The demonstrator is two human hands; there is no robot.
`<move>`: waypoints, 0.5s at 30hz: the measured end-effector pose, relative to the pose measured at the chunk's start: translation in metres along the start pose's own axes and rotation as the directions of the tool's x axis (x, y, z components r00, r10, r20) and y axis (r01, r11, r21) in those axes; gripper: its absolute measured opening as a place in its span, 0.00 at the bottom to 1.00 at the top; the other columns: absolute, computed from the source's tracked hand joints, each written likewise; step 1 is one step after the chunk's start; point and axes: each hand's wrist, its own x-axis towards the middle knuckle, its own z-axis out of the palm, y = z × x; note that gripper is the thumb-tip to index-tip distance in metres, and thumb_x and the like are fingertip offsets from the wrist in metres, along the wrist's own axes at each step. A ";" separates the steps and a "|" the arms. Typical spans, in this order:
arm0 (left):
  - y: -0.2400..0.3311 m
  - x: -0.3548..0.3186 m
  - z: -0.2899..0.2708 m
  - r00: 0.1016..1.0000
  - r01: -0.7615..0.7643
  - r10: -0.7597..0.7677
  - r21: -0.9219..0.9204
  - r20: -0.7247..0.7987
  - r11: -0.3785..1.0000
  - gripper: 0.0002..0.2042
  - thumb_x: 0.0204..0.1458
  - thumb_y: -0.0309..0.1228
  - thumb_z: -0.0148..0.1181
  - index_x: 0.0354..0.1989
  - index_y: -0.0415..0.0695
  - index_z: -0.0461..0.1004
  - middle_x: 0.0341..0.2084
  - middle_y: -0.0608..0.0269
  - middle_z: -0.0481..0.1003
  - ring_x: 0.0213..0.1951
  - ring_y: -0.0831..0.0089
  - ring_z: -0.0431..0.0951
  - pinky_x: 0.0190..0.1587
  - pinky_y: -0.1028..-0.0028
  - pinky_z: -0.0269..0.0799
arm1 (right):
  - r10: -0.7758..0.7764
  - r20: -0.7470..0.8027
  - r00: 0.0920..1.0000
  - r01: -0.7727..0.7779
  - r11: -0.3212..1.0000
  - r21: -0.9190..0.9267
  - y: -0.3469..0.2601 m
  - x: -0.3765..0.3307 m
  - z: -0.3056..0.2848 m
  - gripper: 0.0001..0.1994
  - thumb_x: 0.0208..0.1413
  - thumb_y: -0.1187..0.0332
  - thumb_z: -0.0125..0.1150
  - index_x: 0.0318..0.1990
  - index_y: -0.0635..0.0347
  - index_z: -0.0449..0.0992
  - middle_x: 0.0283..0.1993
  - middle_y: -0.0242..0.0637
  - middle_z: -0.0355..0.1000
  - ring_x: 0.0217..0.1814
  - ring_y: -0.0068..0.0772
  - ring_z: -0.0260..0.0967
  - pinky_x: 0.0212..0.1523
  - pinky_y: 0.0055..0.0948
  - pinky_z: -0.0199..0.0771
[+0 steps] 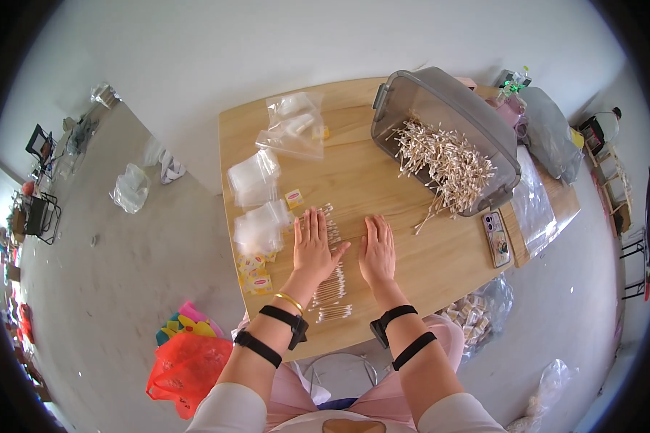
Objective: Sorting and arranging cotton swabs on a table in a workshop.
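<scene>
A column of cotton swabs (pixel 330 290) lies side by side on the wooden table (pixel 354 166) before me. My left hand (pixel 313 242) rests flat over part of this column, fingers stretched forward, hiding the swabs beneath. To its right, my right hand (pixel 377 249) lies palm down on bare wood, fingers extended and holding nothing. A grey plastic bin (pixel 484 101) tilts on its side at the back right, and a heap of loose cotton swabs (pixel 448 162) spills toward its open mouth. Left of my left hand are stacks of clear plastic bags (pixel 260 227) and small yellow printed cards (pixel 255 278).
A phone (pixel 496 238) lies near the table's right edge, beside clear plastic sheeting (pixel 534 206). More clear bags (pixel 292 126) are at the back left. On the floor stand a red bag (pixel 188 368) and a clear bag of small packs (pixel 477 317).
</scene>
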 end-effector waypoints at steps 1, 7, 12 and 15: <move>0.000 0.007 -0.002 0.998 0.024 -0.026 0.029 0.059 0.999 0.48 0.60 0.67 0.28 0.74 0.34 0.39 0.75 0.46 0.38 0.76 0.56 0.33 0.75 0.53 0.21 | 0.002 -0.007 1.000 -0.002 1.000 0.002 0.001 0.000 0.000 0.22 0.61 0.70 0.50 0.63 0.61 0.64 0.67 0.46 0.60 0.74 0.47 0.53 0.75 0.44 0.51; -0.008 0.027 -0.008 0.996 0.054 -0.060 0.099 0.061 0.994 0.49 0.60 0.68 0.29 0.74 0.33 0.38 0.75 0.47 0.38 0.76 0.57 0.32 0.74 0.53 0.20 | -0.002 -0.009 1.000 0.002 1.000 -0.029 0.002 0.000 0.003 0.22 0.61 0.69 0.51 0.62 0.63 0.65 0.67 0.46 0.60 0.73 0.46 0.53 0.75 0.43 0.52; -0.013 0.035 -0.006 0.997 0.065 -0.068 0.079 0.027 0.995 0.48 0.60 0.66 0.32 0.74 0.32 0.38 0.75 0.45 0.39 0.76 0.57 0.33 0.74 0.53 0.21 | -0.006 0.004 1.000 0.006 1.000 -0.019 -0.001 0.001 0.000 0.22 0.61 0.69 0.51 0.62 0.64 0.66 0.66 0.47 0.60 0.74 0.47 0.52 0.75 0.43 0.51; -0.014 0.041 -0.006 0.998 0.063 -0.064 0.049 0.012 0.997 0.48 0.61 0.65 0.34 0.73 0.31 0.38 0.75 0.44 0.39 0.76 0.56 0.33 0.74 0.53 0.22 | 0.001 -0.004 1.000 -0.001 1.000 -0.015 0.000 0.001 -0.001 0.21 0.61 0.68 0.51 0.61 0.64 0.66 0.66 0.47 0.60 0.74 0.47 0.52 0.75 0.43 0.51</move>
